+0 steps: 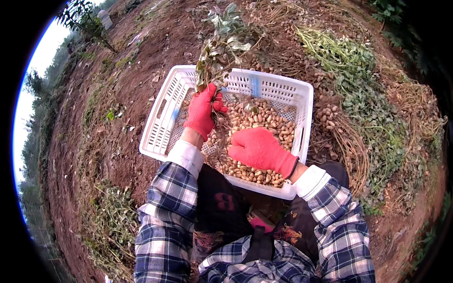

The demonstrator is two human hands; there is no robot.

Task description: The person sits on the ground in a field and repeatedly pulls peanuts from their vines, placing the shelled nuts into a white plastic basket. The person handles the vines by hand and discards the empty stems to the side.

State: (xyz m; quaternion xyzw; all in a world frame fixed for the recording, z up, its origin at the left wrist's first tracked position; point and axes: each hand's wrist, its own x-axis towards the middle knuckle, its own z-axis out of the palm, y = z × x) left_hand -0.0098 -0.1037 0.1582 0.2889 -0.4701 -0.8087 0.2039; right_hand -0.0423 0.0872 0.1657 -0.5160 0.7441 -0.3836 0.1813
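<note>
My left hand (203, 111), in a red knitted glove, is closed round the stems of a leafy peanut plant (214, 56) above the left part of a white plastic crate (306, 116). The plant's leaves stick out past the crate's far wall, and its roots hang down between my hands. My right hand (260, 150), gloved the same way, is curled beside the roots over the crate's right half; its fingertips are hidden, so I cannot tell what they hold. Loose unshelled peanuts (262, 116) cover much of the crate's slotted floor.
The crate stands before my bent knees. To its right lie pulled peanut plants with pods (327, 116) and a long heap of green vines (371, 92). Brown soil (134, 92) stretches to the left, with more cut vines (113, 215) at the lower left. A small tree (86, 26) stands far off.
</note>
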